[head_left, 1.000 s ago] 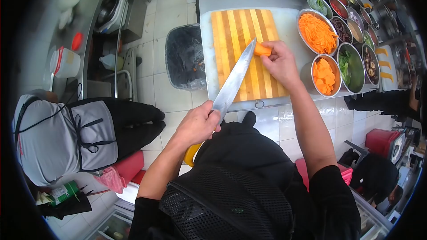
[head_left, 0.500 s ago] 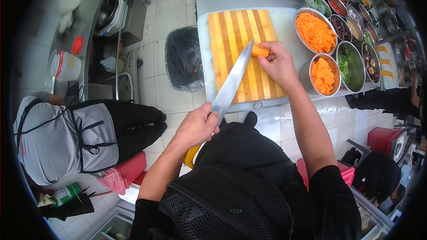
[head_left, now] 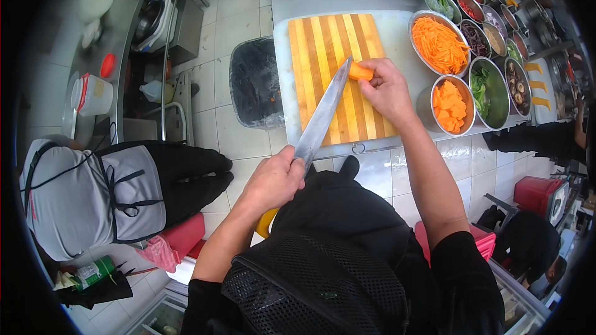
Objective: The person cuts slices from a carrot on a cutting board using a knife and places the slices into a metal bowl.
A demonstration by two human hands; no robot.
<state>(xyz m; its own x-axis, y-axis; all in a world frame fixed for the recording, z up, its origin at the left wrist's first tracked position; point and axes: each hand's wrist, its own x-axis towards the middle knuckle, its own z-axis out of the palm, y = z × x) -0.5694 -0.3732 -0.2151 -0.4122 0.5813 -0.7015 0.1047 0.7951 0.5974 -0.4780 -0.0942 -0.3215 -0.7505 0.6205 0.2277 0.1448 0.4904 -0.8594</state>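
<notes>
My left hand [head_left: 274, 178] is wrapped round the handle of a large knife [head_left: 321, 116]. The blade slants up over the striped wooden board [head_left: 310, 43], its tip at the left end of a carrot piece [head_left: 361, 71]. Thumb and fingers of my right hand [head_left: 387, 89] pinch that piece from the right. Close to the board's right side stand a bowl of shredded carrot [head_left: 440, 44] and a metal container of carrot pieces [head_left: 449, 107].
A white board [head_left: 397, 31] lies under the wooden one. Farther right are a bowl of green leaves [head_left: 487, 93] and several small bowls. A lined bin [head_left: 256, 84] stands left of the table. A person in an apron [head_left: 133, 189] is at the left.
The board, bowls and carrot piece appear slightly farther left in view. Both hands keep their holds, and the knife tip stays by the carrot piece.
</notes>
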